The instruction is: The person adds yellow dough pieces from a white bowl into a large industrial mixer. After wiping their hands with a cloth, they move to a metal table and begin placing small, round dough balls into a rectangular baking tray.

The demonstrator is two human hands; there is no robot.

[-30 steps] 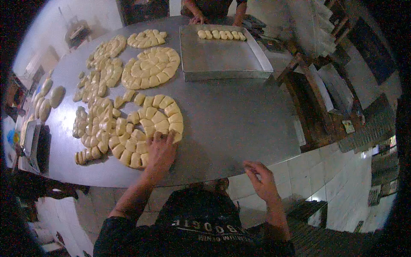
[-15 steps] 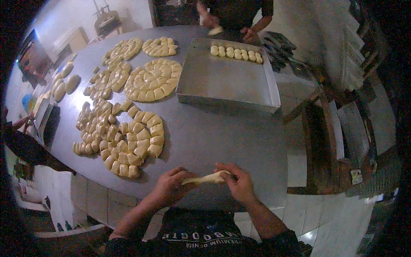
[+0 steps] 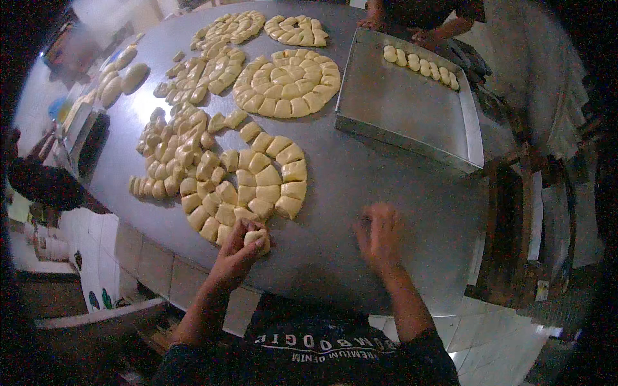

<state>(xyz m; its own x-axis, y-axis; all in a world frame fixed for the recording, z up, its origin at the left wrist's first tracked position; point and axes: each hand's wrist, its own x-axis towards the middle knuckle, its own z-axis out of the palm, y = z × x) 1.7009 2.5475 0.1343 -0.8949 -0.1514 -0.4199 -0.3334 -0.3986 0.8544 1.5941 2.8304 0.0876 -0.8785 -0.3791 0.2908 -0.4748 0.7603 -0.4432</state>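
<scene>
At the near edge of a spiral of cut pale-yellow dough pieces (image 3: 273, 168), my left hand (image 3: 237, 254) pinches one dough piece (image 3: 257, 240) between thumb and fingers. Apart from it, on the right, my right hand (image 3: 381, 239) is over the bare metal tabletop, palm down and smeared by motion. Its fingertips and whatever lies beneath them cannot be made out. The strip of dough that both hands held earlier does not show now.
A square metal tray (image 3: 412, 112) with a row of shaped dough (image 3: 421, 66) stands at the far right. More cut dough spirals (image 3: 286, 83) lie farther back; smooth dough ovals (image 3: 122, 80) sit at the left. Across the table a co-worker's hand (image 3: 425, 38) is near the tray.
My hands have parted from the stretched dough strip. The left went to the dough spiral and took a piece; the right moved over the tabletop. The view has shifted, so the table appears farther up and right.
</scene>
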